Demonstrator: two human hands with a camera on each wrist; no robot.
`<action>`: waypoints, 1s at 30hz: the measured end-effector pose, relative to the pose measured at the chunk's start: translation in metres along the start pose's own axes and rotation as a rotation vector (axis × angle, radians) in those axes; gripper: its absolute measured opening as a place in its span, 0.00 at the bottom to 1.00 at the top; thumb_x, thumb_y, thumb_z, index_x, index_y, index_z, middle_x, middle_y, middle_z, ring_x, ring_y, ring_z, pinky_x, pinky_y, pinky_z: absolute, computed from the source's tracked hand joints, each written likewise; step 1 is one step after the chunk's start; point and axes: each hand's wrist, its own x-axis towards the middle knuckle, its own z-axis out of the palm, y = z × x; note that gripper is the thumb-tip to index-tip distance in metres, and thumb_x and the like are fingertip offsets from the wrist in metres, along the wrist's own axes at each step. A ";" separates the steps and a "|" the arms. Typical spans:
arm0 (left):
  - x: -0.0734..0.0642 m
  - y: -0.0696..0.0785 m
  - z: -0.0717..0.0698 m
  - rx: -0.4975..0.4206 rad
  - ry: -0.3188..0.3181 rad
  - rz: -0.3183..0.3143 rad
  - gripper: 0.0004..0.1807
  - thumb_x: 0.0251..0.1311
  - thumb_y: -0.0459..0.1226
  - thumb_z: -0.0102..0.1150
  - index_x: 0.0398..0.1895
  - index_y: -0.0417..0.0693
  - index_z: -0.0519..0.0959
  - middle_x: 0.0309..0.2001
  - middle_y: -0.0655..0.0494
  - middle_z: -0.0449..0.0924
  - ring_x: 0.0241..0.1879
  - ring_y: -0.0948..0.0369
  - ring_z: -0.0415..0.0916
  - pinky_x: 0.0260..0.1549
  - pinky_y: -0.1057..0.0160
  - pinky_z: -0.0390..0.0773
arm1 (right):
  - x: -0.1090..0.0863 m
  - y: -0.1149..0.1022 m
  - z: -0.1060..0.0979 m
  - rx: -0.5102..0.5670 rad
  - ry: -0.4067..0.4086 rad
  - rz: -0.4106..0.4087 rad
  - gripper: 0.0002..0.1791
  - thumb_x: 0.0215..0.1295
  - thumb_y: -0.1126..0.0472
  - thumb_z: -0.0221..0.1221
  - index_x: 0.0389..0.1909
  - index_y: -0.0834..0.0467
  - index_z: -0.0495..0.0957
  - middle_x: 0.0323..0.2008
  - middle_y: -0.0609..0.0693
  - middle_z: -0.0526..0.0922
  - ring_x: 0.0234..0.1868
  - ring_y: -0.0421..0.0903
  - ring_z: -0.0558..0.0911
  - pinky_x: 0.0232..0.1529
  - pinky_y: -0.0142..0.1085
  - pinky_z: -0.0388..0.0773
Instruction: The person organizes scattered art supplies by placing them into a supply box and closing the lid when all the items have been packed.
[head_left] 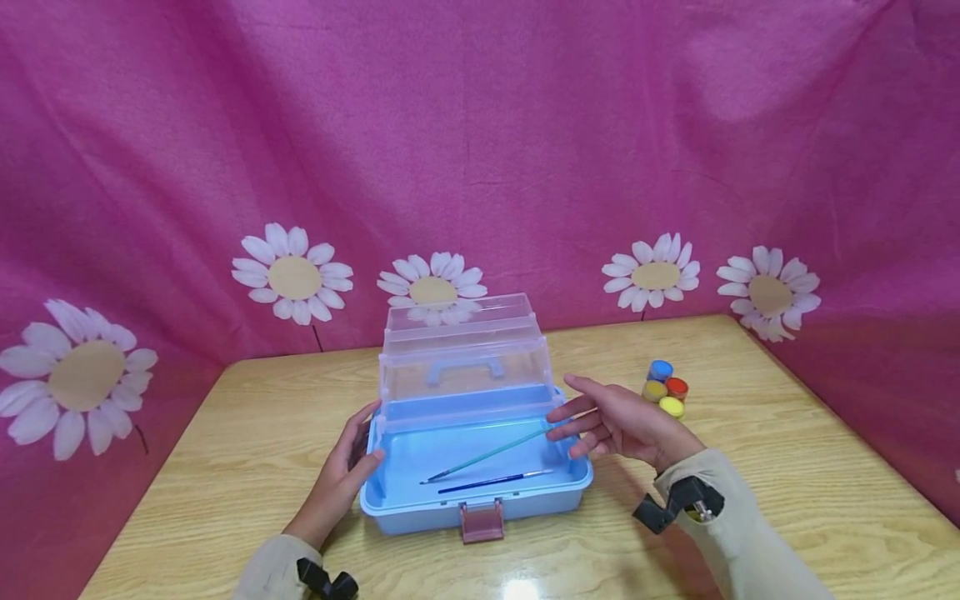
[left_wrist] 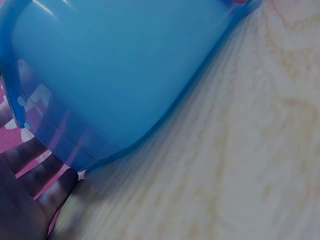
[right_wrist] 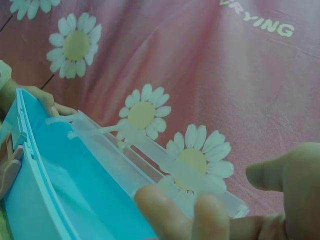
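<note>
A light-blue plastic storage box (head_left: 480, 521) with a clear pinkish tiered lid (head_left: 465, 367) stands open on the table, its pink latch (head_left: 482, 522) hanging down in front. Inside lie a teal paintbrush (head_left: 487, 456) and a dark-blue paintbrush (head_left: 480, 483). My left hand (head_left: 341, 475) holds the box's left side, thumb at the rim and fingers along the outer wall. Over the right rim, my right hand (head_left: 618, 421) has its fingers spread and grips nothing; the teal brush's upper end is close by its fingertips. Whether they touch, I cannot tell.
Several small paint pots stand right of the box, among them a blue pot (head_left: 660, 371), a red pot (head_left: 677, 388) and a yellow pot (head_left: 671, 407). A magenta cloth (head_left: 465, 167) with printed daisies hangs behind the wooden table (head_left: 255, 433) and along its sides.
</note>
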 end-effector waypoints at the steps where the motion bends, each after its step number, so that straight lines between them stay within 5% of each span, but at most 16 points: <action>1: 0.000 0.000 0.000 -0.001 0.000 0.000 0.32 0.69 0.45 0.52 0.72 0.75 0.53 0.74 0.52 0.53 0.72 0.48 0.51 0.68 0.41 0.52 | -0.001 0.000 0.000 -0.009 -0.002 0.002 0.44 0.68 0.33 0.46 0.57 0.72 0.72 0.48 0.63 0.83 0.28 0.45 0.87 0.26 0.30 0.82; 21: -0.002 0.002 0.000 0.002 -0.003 -0.015 0.32 0.68 0.47 0.52 0.72 0.75 0.53 0.74 0.52 0.53 0.73 0.47 0.50 0.68 0.42 0.52 | -0.005 -0.005 -0.006 -0.012 -0.013 -0.030 0.42 0.70 0.34 0.42 0.60 0.71 0.71 0.48 0.60 0.83 0.27 0.44 0.86 0.19 0.25 0.73; 30: -0.001 0.001 -0.001 -0.002 -0.005 -0.020 0.32 0.68 0.47 0.53 0.71 0.75 0.53 0.74 0.52 0.52 0.73 0.48 0.50 0.68 0.42 0.52 | -0.007 -0.008 -0.011 -0.087 0.094 -0.075 0.34 0.68 0.40 0.53 0.55 0.67 0.75 0.45 0.57 0.85 0.32 0.44 0.84 0.25 0.27 0.76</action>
